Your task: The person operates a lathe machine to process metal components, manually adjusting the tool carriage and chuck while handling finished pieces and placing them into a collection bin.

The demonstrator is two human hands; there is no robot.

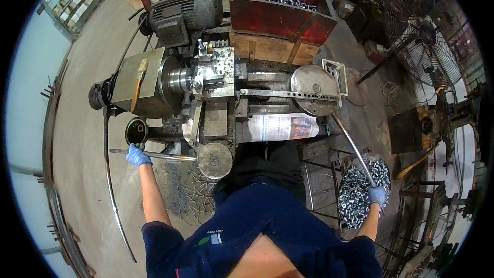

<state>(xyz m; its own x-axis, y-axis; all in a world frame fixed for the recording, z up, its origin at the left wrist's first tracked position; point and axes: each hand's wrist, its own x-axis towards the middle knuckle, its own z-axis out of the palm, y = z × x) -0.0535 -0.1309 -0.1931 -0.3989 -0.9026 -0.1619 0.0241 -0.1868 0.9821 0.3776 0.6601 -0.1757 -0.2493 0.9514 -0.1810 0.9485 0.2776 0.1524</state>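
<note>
My left hand (138, 155), in a blue glove, is closed round a metal lever (172, 157) that runs left from a small round disc (214, 160) on the front of a lathe-like machine. Just beyond those fingers is a round dark cup (137, 131). On the right, my gloved right hand (377, 196) grips the lower end of a long metal rod (352, 143), which slants down from a larger disc (315, 82). Beneath that hand is a heap of small shiny metal parts (355, 203). The machine's chuck (179, 79) faces a tool block (218, 74).
A brush (138, 85) lies on the headstock (122, 92). Behind stand a motor (188, 10) and a red bin (280, 20) with metal parts. Newspaper (283, 126) covers the machine's front. A large fan (424, 36) stands at right; metal shavings (195, 190) litter the floor.
</note>
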